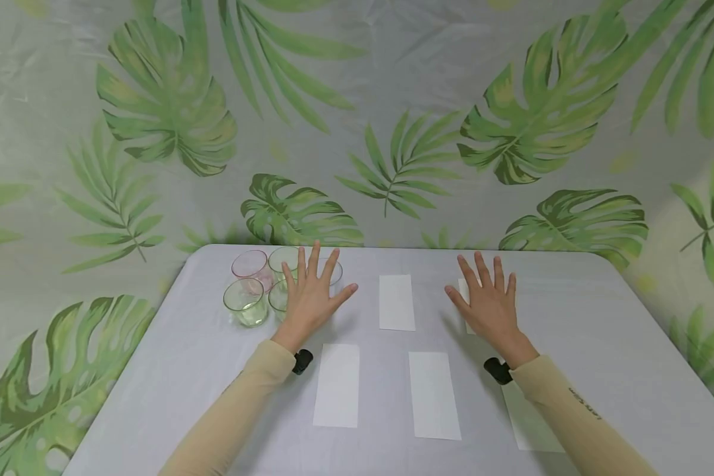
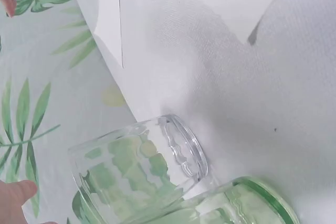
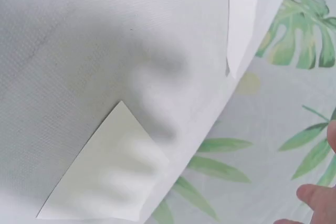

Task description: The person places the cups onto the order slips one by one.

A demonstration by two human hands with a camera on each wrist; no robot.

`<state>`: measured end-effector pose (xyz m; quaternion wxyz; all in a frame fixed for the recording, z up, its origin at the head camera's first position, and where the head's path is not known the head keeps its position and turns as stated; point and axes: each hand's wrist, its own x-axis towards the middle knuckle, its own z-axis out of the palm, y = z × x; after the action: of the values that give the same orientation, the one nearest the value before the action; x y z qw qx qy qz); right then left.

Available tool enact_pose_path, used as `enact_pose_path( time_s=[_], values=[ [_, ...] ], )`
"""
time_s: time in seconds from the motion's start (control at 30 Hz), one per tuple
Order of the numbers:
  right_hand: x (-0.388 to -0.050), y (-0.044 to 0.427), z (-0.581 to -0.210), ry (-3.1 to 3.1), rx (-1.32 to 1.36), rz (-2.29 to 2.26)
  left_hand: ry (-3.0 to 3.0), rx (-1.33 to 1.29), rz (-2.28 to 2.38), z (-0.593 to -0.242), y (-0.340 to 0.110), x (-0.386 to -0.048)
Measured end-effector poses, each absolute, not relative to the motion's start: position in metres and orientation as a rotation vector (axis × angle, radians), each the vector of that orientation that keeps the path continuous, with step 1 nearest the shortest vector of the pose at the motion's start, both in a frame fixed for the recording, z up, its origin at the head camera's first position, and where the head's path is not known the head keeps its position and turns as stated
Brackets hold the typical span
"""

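Both hands hover with fingers spread and hold nothing. The left hand (image 1: pixel 311 301) is over the right part of a group of glasses, hiding some of them in the head view. In that group are a pink-rimmed glass (image 1: pixel 251 266) and a green-tinted glass (image 1: pixel 246 304). The left wrist view shows a clear glass (image 2: pixel 139 169) beside a green one (image 2: pixel 236 205), with fingertips (image 2: pixel 18 195) at the lower left. Above a white paper rectangle (image 3: pixel 113 166) at the back right is the right hand (image 1: pixel 490 314); its fingertips (image 3: pixel 315 195) show at the right wrist view's edge.
More white paper rectangles lie flat on the table: one at the back middle (image 1: pixel 396 303), others at the front left (image 1: pixel 336 387), front middle (image 1: pixel 434 395) and front right (image 1: pixel 529 420), partly under the right sleeve. A leaf-patterned cloth (image 1: pixel 404 79) hangs behind the table.
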<state>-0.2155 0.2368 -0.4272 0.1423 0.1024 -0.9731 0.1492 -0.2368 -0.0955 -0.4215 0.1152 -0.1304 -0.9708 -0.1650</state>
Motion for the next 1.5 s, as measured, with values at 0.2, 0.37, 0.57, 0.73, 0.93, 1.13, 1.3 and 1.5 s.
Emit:
enact_pose_path(
  time_s=[0.2,0.37,0.57,0.73,0.93,1.13,1.3,1.5],
  values=[
    [-0.217,0.238,-0.423,-2.81,0.427,0.59,-2.815,-0.475,-0.568,-0.422,-0.104,-0.243],
    [-0.222,0.24,-0.422,-2.778,0.592,0.714,-2.817,-0.615,-0.728,-0.42,-0.116,-0.251],
    [-0.229,0.24,-0.422,-2.728,0.76,0.956,-2.787,-0.753,-1.023,-0.418,-0.129,-0.263],
    [-0.232,0.236,-0.422,-2.757,0.815,1.149,-2.832,-0.739,-1.159,-0.416,-0.135,-0.271],
    [-0.235,0.231,-0.426,-2.804,0.826,1.304,-2.886,-0.714,-1.211,-0.413,-0.141,-0.276],
    [-0.241,0.225,-0.435,-2.838,0.866,1.387,-2.914,-0.719,-1.232,-0.413,-0.142,-0.279],
    [-0.246,0.22,-0.441,-2.88,0.855,1.413,-2.951,-0.707,-1.225,-0.412,-0.142,-0.281],
    [-0.254,0.215,-0.454,-2.945,0.818,1.417,-2.978,-0.696,-1.221,-0.411,-0.142,-0.282]
  ],
)
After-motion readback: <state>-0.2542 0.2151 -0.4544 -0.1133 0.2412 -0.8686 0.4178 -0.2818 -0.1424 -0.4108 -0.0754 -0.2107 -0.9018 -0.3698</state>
